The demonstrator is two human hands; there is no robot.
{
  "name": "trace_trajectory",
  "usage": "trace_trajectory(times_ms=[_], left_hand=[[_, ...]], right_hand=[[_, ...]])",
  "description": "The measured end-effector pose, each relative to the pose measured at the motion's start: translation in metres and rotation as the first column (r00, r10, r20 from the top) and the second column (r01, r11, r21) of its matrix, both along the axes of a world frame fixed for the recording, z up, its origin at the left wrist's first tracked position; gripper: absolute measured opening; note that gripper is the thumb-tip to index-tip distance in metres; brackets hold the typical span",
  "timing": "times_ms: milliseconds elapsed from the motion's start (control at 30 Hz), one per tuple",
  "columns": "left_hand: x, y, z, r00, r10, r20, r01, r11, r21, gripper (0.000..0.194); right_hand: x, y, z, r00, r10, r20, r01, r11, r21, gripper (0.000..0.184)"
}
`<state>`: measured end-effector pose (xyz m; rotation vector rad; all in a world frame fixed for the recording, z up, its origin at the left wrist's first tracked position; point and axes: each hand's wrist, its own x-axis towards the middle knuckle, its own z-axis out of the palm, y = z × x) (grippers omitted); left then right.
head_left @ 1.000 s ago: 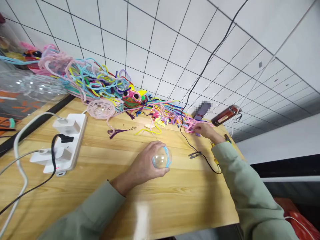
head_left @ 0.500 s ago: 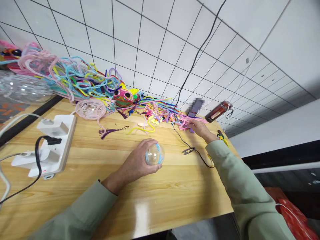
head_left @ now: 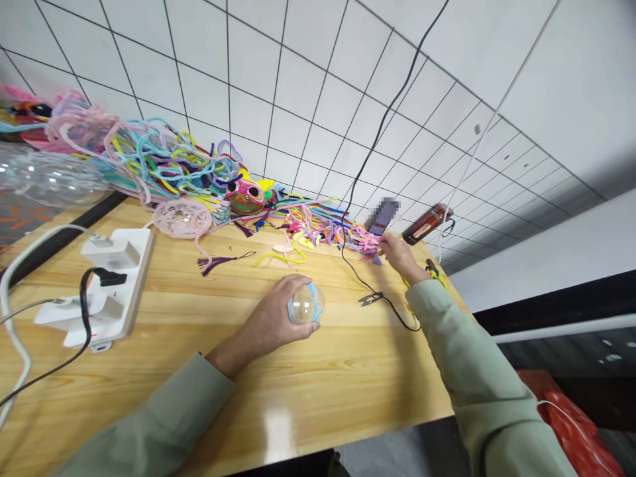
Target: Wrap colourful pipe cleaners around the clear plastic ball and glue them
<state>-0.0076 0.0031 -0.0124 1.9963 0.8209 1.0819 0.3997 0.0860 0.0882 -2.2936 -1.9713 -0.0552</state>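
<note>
Your pale wooden worktop (head_left: pixel 318 397) runs up to a white wall (head_left: pixel 258 73) marked with a dark grid. At the near right, beyond the worktop's edge, you have a shiny red bag (head_left: pixel 576 424) low down. Near the middle, your left hand (head_left: pixel 271 318) grasps a clear ball (head_left: pixel 305 304) with light blue bands, thumb on its near side and fingers over the far side. Well to its left lies a white power strip (head_left: pixel 134 285) with plugs and leads in it.

Farther in, to the right of the ball, small metal snips (head_left: pixel 368 299) lie by a black cord (head_left: pixel 392 106) that crosses the worktop and rises in front of the wall. To the left, beyond the ball, are a purple tassel (head_left: pixel 213 265), a loose yellow strand (head_left: pixel 293 260) and a pale pink coil (head_left: pixel 181 218).

At the far right, your right hand (head_left: pixel 399 256) has its fingertips at the end of a heap of small colourful pieces (head_left: pixel 318 232); you cannot tell whether it grips any. Just beyond that hand are a partly blurred, phone-like device (head_left: pixel 382 217) and a red-brown flask (head_left: pixel 424 225). Along the far left, a big-eyed decorated ball (head_left: pixel 246 195) sits beside a tangle of fuzzy stems (head_left: pixel 163 159).
</note>
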Motion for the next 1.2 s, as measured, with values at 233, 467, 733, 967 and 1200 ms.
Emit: trace_trajectory(times_ms=[233, 467, 733, 967, 1200], left_hand=[[0.001, 0.001, -0.004, 1.000, 0.004, -0.007, -0.004, 1.000, 0.026, 0.078], [0.000, 0.003, -0.005, 1.000, 0.020, 0.000, -0.020, 0.999, 0.049, 0.074], [-0.001, 0.002, -0.001, 1.000, 0.009, -0.010, -0.009, 0.999, 0.043, 0.074], [-0.009, 0.000, 0.015, 0.999, -0.034, 0.005, 0.034, 0.996, -0.084, 0.078], [-0.009, -0.001, 0.019, 0.993, -0.080, 0.089, 0.100, 0.964, -0.245, 0.081]], right_hand=[[0.020, -0.010, 0.050, 0.997, -0.052, 0.058, 0.047, 0.996, 0.081, 0.035], [0.005, -0.047, 0.090, 0.974, -0.101, 0.201, 0.052, 0.971, 0.233, 0.040], [-0.087, -0.147, 0.031, 0.850, 0.235, -0.472, 0.108, 0.799, 0.591, 0.033], [-0.170, -0.155, 0.006, 0.478, 0.433, -0.764, 0.081, 0.845, 0.529, 0.017], [-0.182, -0.128, -0.014, 0.383, 0.486, -0.786, -0.080, 0.865, 0.495, 0.015]])
